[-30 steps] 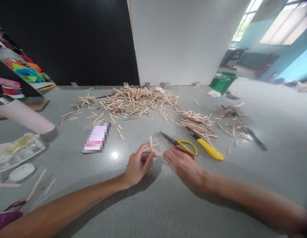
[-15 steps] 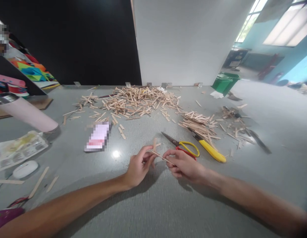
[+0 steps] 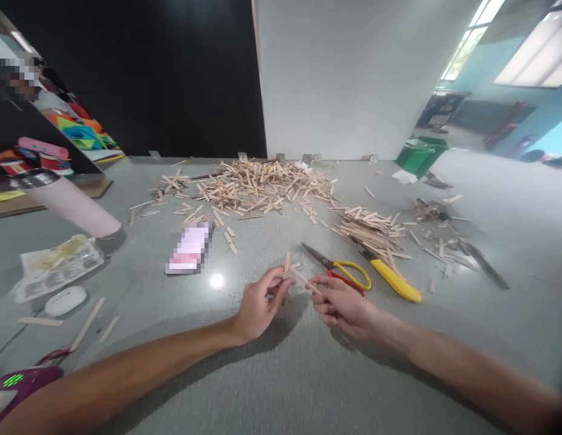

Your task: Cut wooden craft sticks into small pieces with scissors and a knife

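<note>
Small wooden craft sticks (image 3: 287,264), crossed over one another, are pinched between the thumb and fingers of my left hand (image 3: 257,307). My right hand (image 3: 341,302) grips a thin wooden craft stick (image 3: 303,278), whose far end reaches to the crossed sticks. Whether that end is joined to them or only touches, I cannot tell. Just behind my right hand lie scissors (image 3: 327,260) with one yellow and one red handle, blades pointing away to the left. Yellow-handled pliers (image 3: 394,281) rest beside them on the right.
A big heap of craft sticks (image 3: 263,187) spreads at the back, with a neater pile (image 3: 369,226) nearer right. Leftward are a phone (image 3: 190,248), pink tumbler (image 3: 77,208), plastic tray (image 3: 58,266), white mouse (image 3: 66,300) and purple device (image 3: 22,386). A green bin (image 3: 419,157) stands back right.
The view has turned slightly left, so the table things appear shifted right. Both hands keep their hold; the stick in my right hand now slants up more steeply toward the crossed sticks.
</note>
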Motion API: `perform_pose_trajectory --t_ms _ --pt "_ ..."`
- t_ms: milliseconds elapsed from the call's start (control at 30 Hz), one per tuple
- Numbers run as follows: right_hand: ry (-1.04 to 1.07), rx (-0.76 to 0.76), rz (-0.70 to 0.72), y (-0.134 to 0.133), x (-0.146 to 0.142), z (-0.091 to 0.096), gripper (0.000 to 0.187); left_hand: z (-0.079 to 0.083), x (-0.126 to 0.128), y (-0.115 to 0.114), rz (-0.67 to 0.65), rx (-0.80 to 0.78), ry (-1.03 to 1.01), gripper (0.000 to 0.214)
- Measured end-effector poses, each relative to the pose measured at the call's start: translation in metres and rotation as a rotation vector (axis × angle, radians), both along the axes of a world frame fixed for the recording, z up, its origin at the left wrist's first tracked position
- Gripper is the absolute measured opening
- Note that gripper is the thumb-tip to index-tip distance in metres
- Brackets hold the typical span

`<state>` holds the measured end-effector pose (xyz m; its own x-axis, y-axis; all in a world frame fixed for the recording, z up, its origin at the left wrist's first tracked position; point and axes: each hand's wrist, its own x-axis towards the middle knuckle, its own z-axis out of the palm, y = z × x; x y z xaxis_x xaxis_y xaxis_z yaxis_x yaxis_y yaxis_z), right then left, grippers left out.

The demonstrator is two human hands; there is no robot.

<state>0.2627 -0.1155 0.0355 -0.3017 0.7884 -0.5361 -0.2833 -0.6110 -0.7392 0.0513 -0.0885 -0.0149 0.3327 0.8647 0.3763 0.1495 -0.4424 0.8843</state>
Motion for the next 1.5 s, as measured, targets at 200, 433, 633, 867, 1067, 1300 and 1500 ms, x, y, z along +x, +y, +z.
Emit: perform_pose_trajectory --t_ms 200,433,633,867,1067,1300,1500 --pt "-0.019 -0.001 0.039 0.003 0.003 0.001 0.017 -0.001 -0.001 0.001 0.002 -0.045 0.000 0.030" --pt "-0.040 0.084 0.158 0.002 0.003 -0.003 0.042 0.001 -0.001 0.002 -0.006 -0.089 0.018 0.026" --pt "-0.733 0.541 0.229 0.020 0.023 0.017 0.029 0.001 0.003 0.003 0.059 -0.098 -0.004 0.023" --pt "-1.487 0.903 0.232 0.146 0.056 0.018 0.023 -0.002 0.004 0.006 0.057 -0.137 -0.023 0.027" --pt "-1.613 0.872 0.283 0.206 0.039 0.000 0.030 -0.002 0.005 0.006 0.085 -0.162 -0.035 0.028" --pt "-1.540 0.952 0.267 0.158 0.029 0.013 0.021 0.000 0.006 0.011 0.118 -0.244 -0.072 0.028" --pt "-1.164 1.289 0.073 0.064 0.025 0.019 0.021 0.001 0.006 0.011 0.127 -0.291 -0.099 0.039"
